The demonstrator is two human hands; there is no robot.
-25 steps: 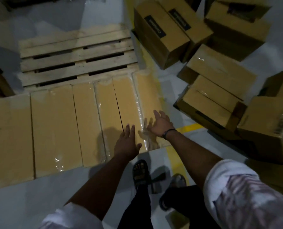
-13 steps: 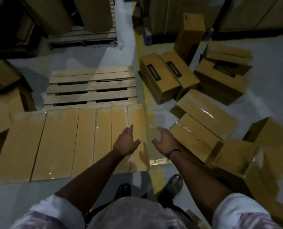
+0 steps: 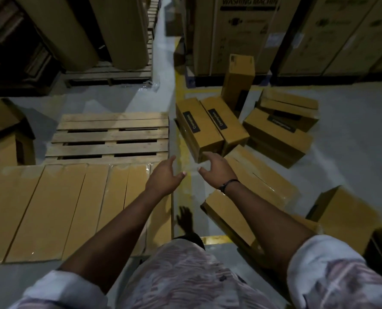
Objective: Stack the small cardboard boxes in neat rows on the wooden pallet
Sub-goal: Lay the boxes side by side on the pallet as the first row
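A: Hand state?
B: Both empty. Left hand (image 3: 164, 177) and right hand (image 3: 218, 170) are held out in the air. Fingers (image 3: 171, 161) are loosely spread, with nothing gripped and nothing touched.
A: Boxes?
B: One row of boxes (image 3: 58, 208) is laid flat, edge to edge, below and left of the left fingers. It appears to be seated on the near part of the pallet (image 3: 109, 136). The slats ahead-left of the fingertips are bare. Loose boxes are scattered on the floor (image 3: 341, 134) to the right. A labelled pair (image 3: 200, 128) is just beyond the right fingers, a flat taped box (image 3: 263, 175) is beside the right wrist, and more are further right.
A: Step in hand?
B: A reach for the labelled pair is judged likely. No contact made yet.
A: Failure modes?
B: The pair appears tilted, one box leaned on the other. If one is pulled, the other could be tipped onto the yellow line (image 3: 181, 141).
The tape film looks glossy, so a one-sided hold could be lost. Opposite faces should be taken.
The upright box (image 3: 239, 76) behind the pair could be knocked over if the pair is shoved back.
The placed row could be nudged out of line when the next box is butted against it, and the skew would be carried up the stack.
Light is dim. A slat gap could be misjudged and a box edge dropped into it.
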